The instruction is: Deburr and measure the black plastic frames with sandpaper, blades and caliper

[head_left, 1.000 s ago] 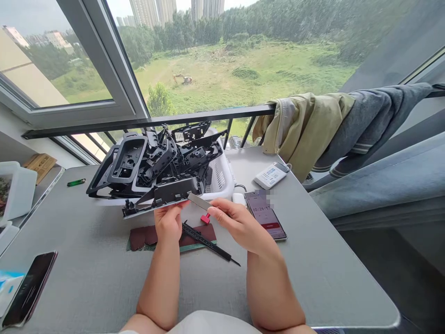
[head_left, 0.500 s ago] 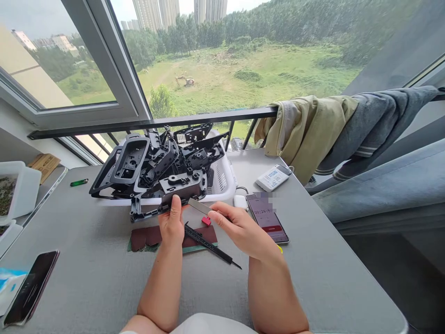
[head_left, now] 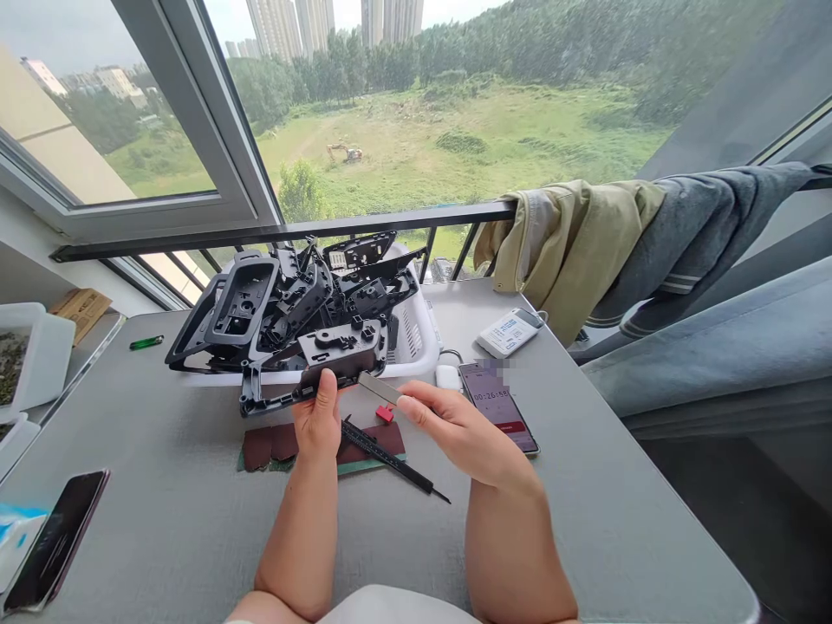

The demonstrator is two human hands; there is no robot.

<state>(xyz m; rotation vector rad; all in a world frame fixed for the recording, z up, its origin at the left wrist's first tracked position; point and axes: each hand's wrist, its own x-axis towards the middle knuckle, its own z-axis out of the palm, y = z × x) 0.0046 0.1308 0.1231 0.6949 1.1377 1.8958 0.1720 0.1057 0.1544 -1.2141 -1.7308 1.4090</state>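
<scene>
My left hand [head_left: 317, 418] grips a black plastic part [head_left: 344, 349] by its lower edge, thumb on the near side. In my right hand [head_left: 455, 425] is a flat grey file [head_left: 379, 387], pinched between thumb and fingers. The file's tip meets or nearly meets the part's lower right edge. Below the hands, a black caliper [head_left: 396, 464] lies across a strip of brown sandpaper [head_left: 266, 446]. A small red piece [head_left: 385, 414] sits just under the file.
Behind the held part, a white basket [head_left: 425, 347] is heaped with black plastic parts [head_left: 243, 299]. To the right lie a phone with a running timer [head_left: 497, 403], a white earphone case [head_left: 448, 377] and a white power bank [head_left: 510, 333]. Another phone [head_left: 58, 537] and a green lighter [head_left: 146, 342] are left.
The file and my right hand have shifted slightly to the right along the part's edge. My left hand still holds the part, which has moved barely at all.
</scene>
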